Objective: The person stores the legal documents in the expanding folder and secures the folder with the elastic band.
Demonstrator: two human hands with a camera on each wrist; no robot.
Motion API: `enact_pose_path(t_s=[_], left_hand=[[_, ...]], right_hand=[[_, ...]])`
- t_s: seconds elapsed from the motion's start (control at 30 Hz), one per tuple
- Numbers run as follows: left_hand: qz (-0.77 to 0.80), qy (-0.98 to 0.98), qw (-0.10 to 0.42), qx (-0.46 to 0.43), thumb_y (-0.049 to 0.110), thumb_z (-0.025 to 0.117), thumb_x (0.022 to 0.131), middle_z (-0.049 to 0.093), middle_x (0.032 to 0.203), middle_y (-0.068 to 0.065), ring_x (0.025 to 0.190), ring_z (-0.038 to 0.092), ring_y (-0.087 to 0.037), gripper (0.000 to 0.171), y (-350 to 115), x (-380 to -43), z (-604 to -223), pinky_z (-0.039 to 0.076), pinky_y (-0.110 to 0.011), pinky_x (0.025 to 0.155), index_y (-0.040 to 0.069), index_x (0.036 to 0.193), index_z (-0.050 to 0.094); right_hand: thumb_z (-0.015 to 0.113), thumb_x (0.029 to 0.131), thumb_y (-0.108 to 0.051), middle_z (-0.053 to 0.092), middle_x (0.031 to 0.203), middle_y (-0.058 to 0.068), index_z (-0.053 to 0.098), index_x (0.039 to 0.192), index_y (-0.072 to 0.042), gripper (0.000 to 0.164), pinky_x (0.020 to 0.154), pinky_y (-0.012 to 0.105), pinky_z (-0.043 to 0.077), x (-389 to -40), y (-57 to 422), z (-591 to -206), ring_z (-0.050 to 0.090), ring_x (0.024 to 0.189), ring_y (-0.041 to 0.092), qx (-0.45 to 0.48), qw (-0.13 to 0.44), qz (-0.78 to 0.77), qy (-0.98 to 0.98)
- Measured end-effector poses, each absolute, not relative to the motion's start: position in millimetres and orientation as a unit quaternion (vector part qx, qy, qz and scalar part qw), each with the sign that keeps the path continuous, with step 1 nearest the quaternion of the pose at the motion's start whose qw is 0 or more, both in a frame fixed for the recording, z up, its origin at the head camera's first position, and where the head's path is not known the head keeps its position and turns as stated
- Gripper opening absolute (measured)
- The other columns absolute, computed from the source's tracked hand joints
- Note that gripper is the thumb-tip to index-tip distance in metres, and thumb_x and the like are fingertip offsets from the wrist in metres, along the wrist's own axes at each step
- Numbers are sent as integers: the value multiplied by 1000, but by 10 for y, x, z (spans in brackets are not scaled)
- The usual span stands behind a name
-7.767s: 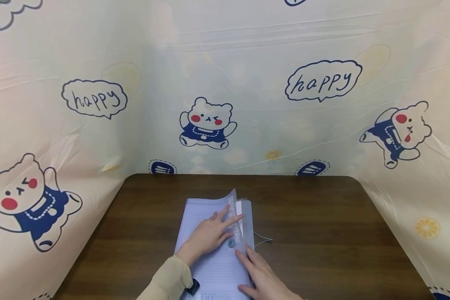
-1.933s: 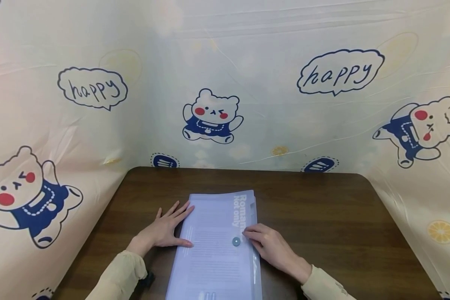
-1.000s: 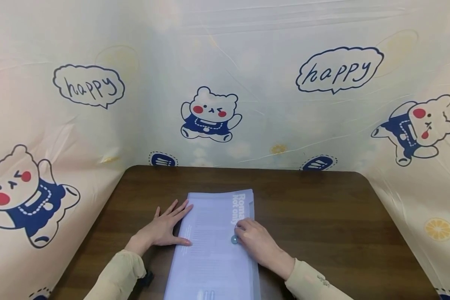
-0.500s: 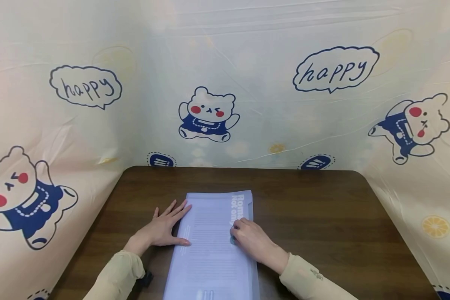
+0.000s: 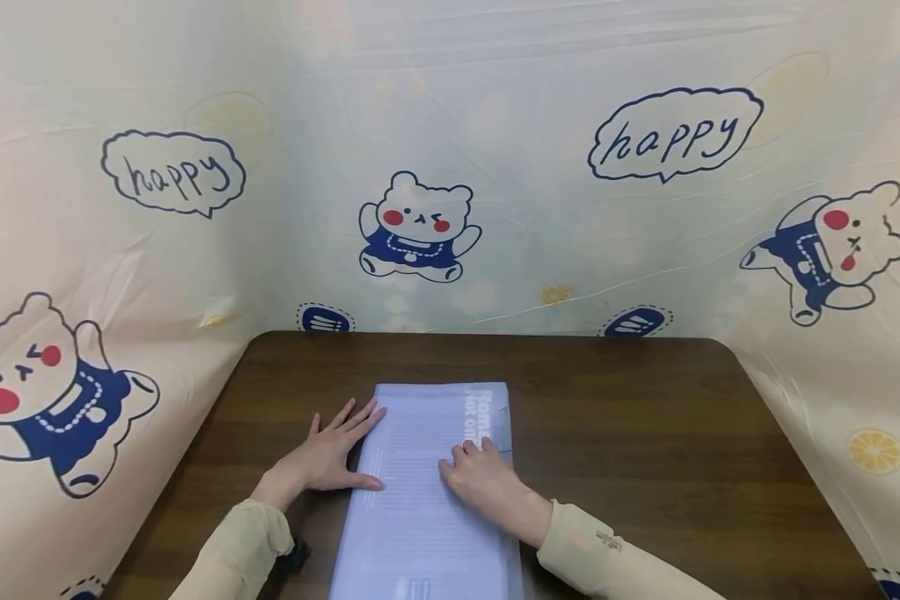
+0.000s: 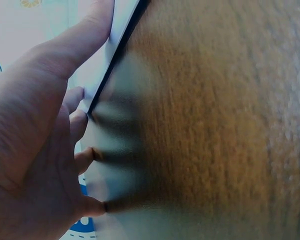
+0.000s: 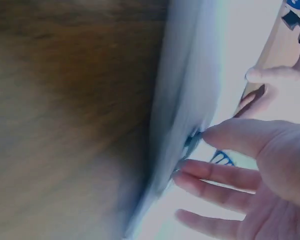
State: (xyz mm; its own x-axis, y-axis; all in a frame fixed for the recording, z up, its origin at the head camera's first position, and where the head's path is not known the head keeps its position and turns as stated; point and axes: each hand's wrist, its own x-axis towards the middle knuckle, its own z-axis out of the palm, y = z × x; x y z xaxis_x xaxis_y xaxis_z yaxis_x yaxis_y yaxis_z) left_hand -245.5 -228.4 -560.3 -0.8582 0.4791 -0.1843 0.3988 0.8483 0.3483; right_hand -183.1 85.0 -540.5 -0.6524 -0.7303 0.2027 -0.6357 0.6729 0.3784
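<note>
A pale purple document folder (image 5: 420, 517) with white lettering lies lengthwise on the table. My left hand (image 5: 326, 460) rests spread along its far left side, thumb and fingertips touching the edge. In the left wrist view, the left hand (image 6: 45, 130) has its thumb over the folder's edge and its fingers apart. My right hand (image 5: 487, 487) is over the flap on the right with bent fingers, covering the button in the head view. A thin string (image 5: 506, 451) runs from the folder's right side toward this hand, which appears to pinch it. The right wrist view shows the dark button (image 7: 191, 142) by the thumb.
The dark wooden table (image 5: 645, 467) extends on both sides of the folder. A printed cloth (image 5: 525, 167) with bears and speech bubbles hangs behind and at the sides. A small black device (image 5: 295, 557) sits at the left wrist.
Earlier, the flap was partly raised and the string lay loose at right. The flap now lies down; the left hand has shifted to the left edge. The right hand has moved left over the button.
</note>
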Motion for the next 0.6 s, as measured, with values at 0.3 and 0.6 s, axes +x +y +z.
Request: enact_pose_path(t_s=[0.3,0.6], left_hand=[[154,951,130,235,77,85,79,20,186,-12,169,16,-52,125,-2279,-2466,-5635,9,-94,118,20,175,29],[155,951,131,231,78,84,79,19,186,-12,169,14,-53,125,-2311,-2461,-5615,7,-94,118,20,176,29]], right_hand=[[83,89,1,70,80,1,78,84,-12,14,58,26,55,-1881,947,-5325,66,73,14,386,112,-44,-915],[82,88,5,74,84,1,75,82,-9,17,64,27,59,-1924,1114,-5438,70,78,13,378,84,68,-920]])
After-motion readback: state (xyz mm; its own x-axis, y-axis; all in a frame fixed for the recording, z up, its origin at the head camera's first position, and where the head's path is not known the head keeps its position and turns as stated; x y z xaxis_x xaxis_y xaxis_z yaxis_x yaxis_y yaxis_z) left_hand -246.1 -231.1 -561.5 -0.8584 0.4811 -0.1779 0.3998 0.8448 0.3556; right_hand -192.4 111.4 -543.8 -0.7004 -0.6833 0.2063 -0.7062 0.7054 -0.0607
